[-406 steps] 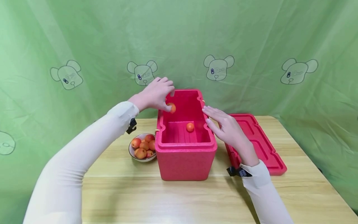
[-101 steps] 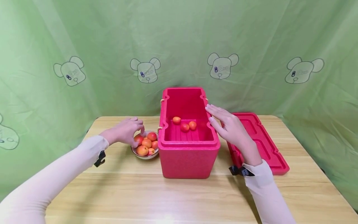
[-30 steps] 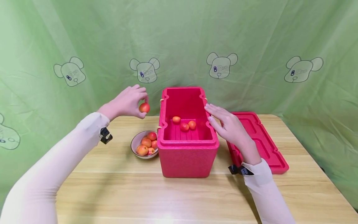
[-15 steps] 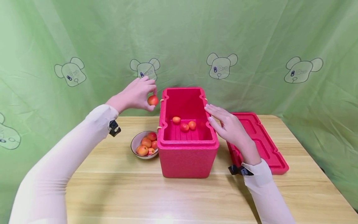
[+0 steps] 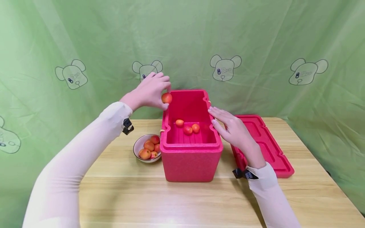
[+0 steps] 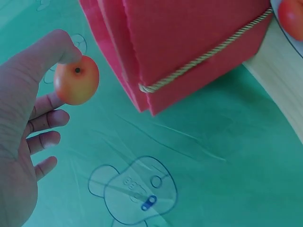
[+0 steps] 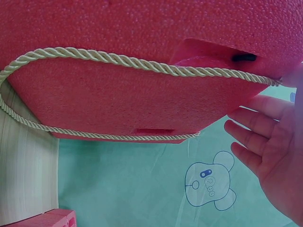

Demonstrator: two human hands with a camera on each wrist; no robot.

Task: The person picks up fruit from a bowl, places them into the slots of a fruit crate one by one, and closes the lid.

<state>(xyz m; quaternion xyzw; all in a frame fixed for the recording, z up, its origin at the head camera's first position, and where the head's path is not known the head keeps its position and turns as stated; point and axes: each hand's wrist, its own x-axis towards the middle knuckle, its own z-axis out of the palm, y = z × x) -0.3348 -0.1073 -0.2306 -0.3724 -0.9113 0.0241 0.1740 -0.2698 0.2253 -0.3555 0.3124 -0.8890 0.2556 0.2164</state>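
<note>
My left hand (image 5: pixel 151 91) pinches an orange-red apricot (image 5: pixel 166 98) between thumb and fingertips, above the left rim of a red foam box (image 5: pixel 191 164). In the left wrist view the apricot (image 6: pixel 77 80) shows its dark stem pit, and the other fingers are spread loosely apart from it. On the box floor lie three fruits: an apricot (image 5: pixel 179 123) at the left, with a redder one (image 5: pixel 187 130) and an orange one (image 5: pixel 195 128) side by side. My right hand (image 5: pixel 235 128) rests with straight fingers against the box's right rim.
A white bowl (image 5: pixel 137 148) holding several apricots stands left of the box. The red lid (image 5: pixel 268 148) lies on the wooden table (image 5: pixel 128 202) at the right. Twisted rope (image 7: pixel 118 59) hangs along the box's side. A green curtain (image 5: pixel 182 31) rises behind.
My left hand has lifted an apricot from the bowl and carried it up and right to the box rim. Earlier, the fruits inside the box rose from one to three. The right hand stays put.
</note>
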